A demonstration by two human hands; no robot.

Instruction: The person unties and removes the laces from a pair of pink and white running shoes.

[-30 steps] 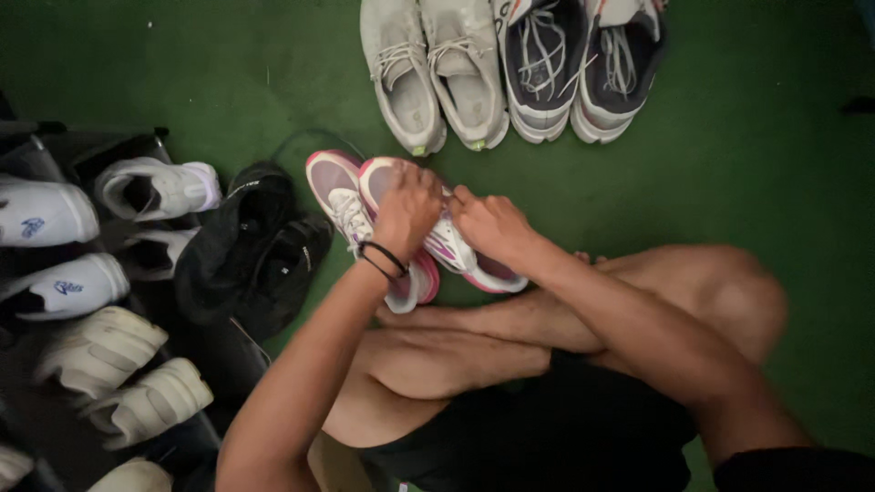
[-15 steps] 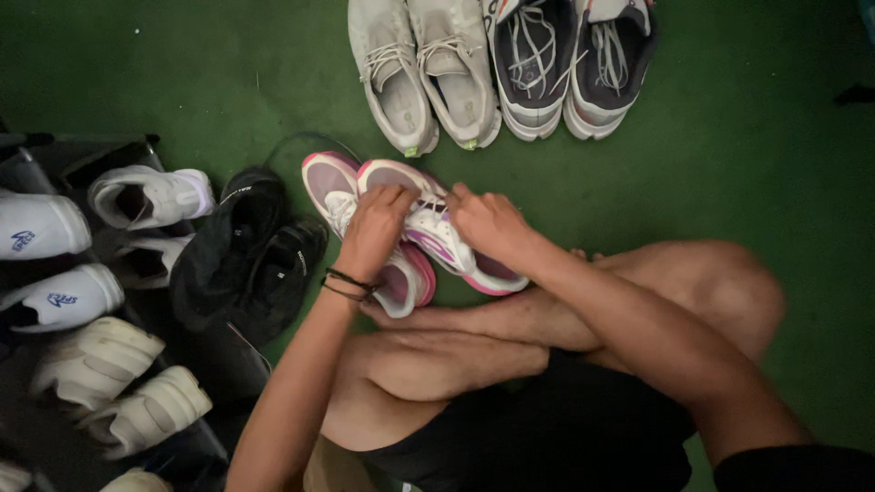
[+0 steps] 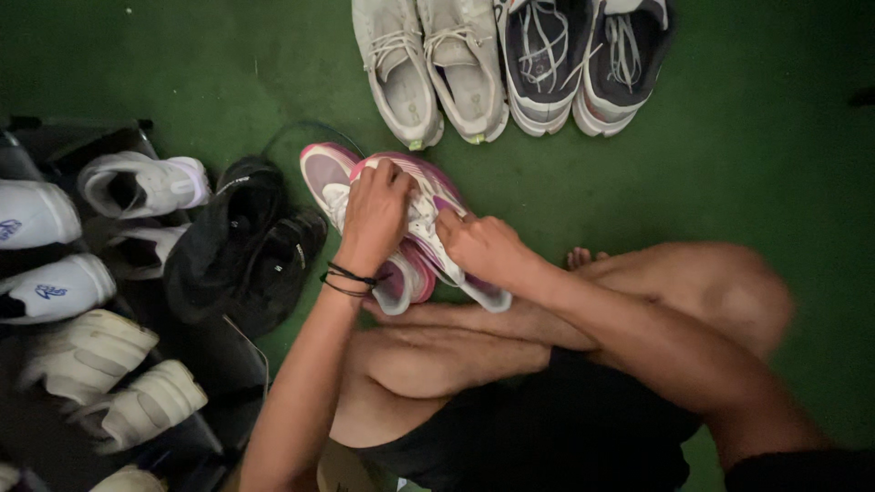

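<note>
We look down on a person seated cross-legged on a green floor (image 3: 756, 155); both hands meet on a pink-and-white sneaker (image 3: 437, 205) lifted just in front of the shins. The left hand (image 3: 375, 214) is curled closed over the shoe's upper near the toe end, fingers wrapped on the laces, 2 dark bands at the wrist; the right hand (image 3: 483, 248) is closed too, pinching the laces and tongue at mid-shoe. A 2nd pink sneaker (image 3: 321, 173) lies just beside and partly under the held one, touching it, toe pointing away from us.

Beyond the hands, 2 pale grey sneakers (image 3: 428, 73) stand side by side, and right of them, touching, 2 dark grey sneakers with white laces (image 3: 583, 59); a narrow strip of bare floor lies between this row and the held shoe. To the left a black bag (image 3: 241, 246) sits near the 2nd pink shoe, its edge just beside it; further left a dark shoe rack (image 3: 55, 146) holds white sneakers (image 3: 137, 182) and cream ones (image 3: 109, 383), crowding that side. The widest open floor lies to the right, past the raised knee (image 3: 729, 292), out to the frame's edge.
</note>
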